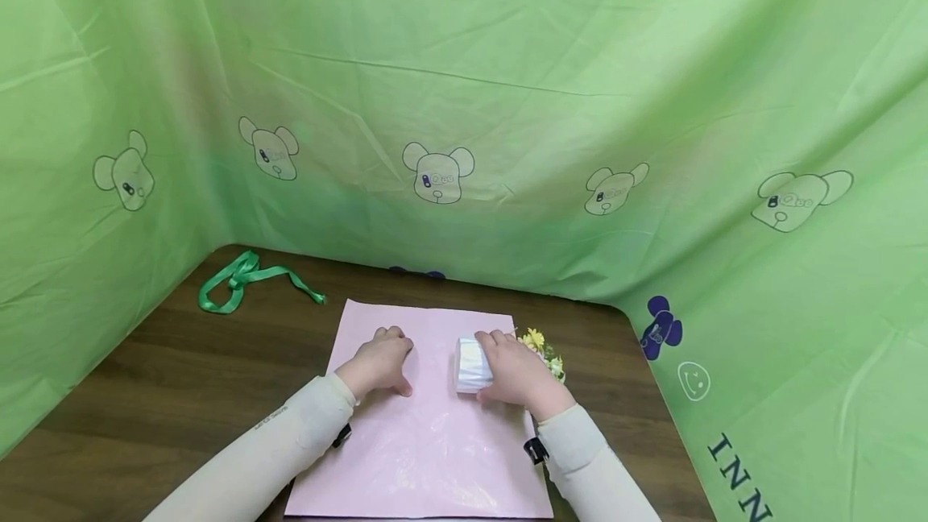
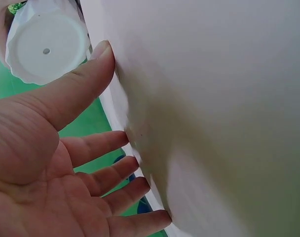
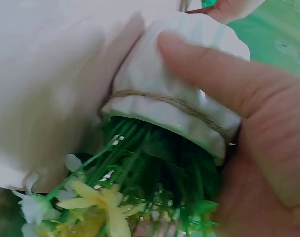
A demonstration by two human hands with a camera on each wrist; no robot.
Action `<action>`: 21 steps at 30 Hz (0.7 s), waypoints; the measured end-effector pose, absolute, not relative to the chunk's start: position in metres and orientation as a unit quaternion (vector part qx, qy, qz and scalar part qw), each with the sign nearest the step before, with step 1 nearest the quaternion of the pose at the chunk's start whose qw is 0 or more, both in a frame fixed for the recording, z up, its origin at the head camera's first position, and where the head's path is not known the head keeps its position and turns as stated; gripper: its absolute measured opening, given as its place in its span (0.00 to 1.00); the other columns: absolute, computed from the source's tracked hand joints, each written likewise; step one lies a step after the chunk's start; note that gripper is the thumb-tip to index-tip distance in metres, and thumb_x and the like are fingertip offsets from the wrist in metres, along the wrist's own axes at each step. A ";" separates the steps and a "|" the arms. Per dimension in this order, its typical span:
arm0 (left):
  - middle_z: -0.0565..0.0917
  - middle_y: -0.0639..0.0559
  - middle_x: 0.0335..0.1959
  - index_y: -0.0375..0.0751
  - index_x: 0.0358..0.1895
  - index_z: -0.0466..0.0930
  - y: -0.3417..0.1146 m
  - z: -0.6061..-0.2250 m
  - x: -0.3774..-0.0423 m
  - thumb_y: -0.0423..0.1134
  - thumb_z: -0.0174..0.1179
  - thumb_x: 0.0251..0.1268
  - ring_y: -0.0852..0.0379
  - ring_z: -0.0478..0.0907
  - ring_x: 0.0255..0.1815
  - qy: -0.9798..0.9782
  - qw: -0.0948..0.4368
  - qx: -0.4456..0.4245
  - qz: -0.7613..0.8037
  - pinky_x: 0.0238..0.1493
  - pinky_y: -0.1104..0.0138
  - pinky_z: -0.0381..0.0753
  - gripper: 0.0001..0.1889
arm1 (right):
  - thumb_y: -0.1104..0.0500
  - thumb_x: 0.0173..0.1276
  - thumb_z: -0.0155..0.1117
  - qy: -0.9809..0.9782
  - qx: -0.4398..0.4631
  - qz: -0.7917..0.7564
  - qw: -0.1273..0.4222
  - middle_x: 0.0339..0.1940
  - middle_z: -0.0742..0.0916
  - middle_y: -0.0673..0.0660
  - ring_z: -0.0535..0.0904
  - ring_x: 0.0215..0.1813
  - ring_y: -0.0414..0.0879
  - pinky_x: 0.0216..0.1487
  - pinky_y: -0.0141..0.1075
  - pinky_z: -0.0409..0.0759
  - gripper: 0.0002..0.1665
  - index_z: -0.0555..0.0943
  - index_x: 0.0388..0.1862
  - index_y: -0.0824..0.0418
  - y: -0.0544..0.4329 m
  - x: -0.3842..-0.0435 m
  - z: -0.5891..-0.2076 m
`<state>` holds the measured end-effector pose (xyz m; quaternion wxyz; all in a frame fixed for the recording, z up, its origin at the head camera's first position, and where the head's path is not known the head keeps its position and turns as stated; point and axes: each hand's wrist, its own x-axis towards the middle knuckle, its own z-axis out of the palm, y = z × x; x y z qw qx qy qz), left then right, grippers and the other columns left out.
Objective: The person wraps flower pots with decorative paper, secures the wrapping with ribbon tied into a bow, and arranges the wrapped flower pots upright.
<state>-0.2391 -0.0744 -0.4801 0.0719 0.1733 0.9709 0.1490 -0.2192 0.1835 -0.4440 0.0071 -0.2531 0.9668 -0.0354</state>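
A pink paper sheet (image 1: pixel 428 441) lies flat on the brown table (image 1: pixel 181 377). On it lies a small white pot (image 1: pixel 471 364) on its side, with yellow and white flowers (image 1: pixel 542 349) sticking out to the right. My right hand (image 1: pixel 516 374) grips the pot (image 3: pixel 179 94), thumb across its ribbed wall above the twine band; the flowers (image 3: pixel 105 207) and green stems spill from its mouth. My left hand (image 1: pixel 380 362) rests on the sheet left of the pot. In the left wrist view its fingers (image 2: pixel 115 173) touch the sheet (image 2: pixel 219 113), and the pot's base (image 2: pixel 46 49) shows beyond the thumb.
A green ribbon (image 1: pixel 242 280) lies loose at the table's far left corner. Green printed cloth (image 1: pixel 464 103) walls in the table at the back and both sides. The table's right edge runs close to the flowers.
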 end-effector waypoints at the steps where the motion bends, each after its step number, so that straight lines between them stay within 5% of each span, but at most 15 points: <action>1: 0.79 0.38 0.57 0.35 0.53 0.84 -0.074 -0.480 -0.239 0.49 0.86 0.37 0.39 0.73 0.56 0.971 0.072 0.173 0.148 0.52 0.47 0.82 0.36 | 0.45 0.46 0.85 0.967 -0.249 -0.044 0.015 0.62 0.81 0.64 0.80 0.61 0.58 0.65 0.52 0.77 0.61 0.67 0.74 0.66 0.185 -0.219 -0.444; 6: 0.79 0.38 0.57 0.35 0.53 0.84 -0.073 -0.480 -0.240 0.50 0.86 0.37 0.40 0.73 0.56 0.972 0.073 0.172 0.144 0.52 0.48 0.82 0.37 | 0.45 0.49 0.83 0.968 -0.235 -0.078 0.032 0.65 0.80 0.63 0.79 0.62 0.55 0.66 0.49 0.77 0.56 0.69 0.72 0.67 0.188 -0.220 -0.440; 16: 0.78 0.38 0.61 0.35 0.57 0.83 -0.075 -0.487 -0.243 0.51 0.84 0.40 0.39 0.72 0.61 0.970 0.066 0.177 0.152 0.57 0.48 0.80 0.38 | 0.51 0.42 0.87 0.963 -0.261 -0.069 -0.003 0.55 0.83 0.59 0.80 0.49 0.50 0.56 0.47 0.81 0.53 0.74 0.68 0.65 0.184 -0.221 -0.433; 21: 0.77 0.37 0.64 0.33 0.60 0.81 -0.090 -0.496 -0.243 0.46 0.81 0.48 0.37 0.70 0.66 0.957 0.072 0.189 0.206 0.67 0.50 0.74 0.35 | 0.51 0.43 0.86 0.964 -0.259 -0.066 0.002 0.54 0.83 0.58 0.79 0.48 0.48 0.54 0.46 0.81 0.51 0.75 0.67 0.64 0.183 -0.221 -0.436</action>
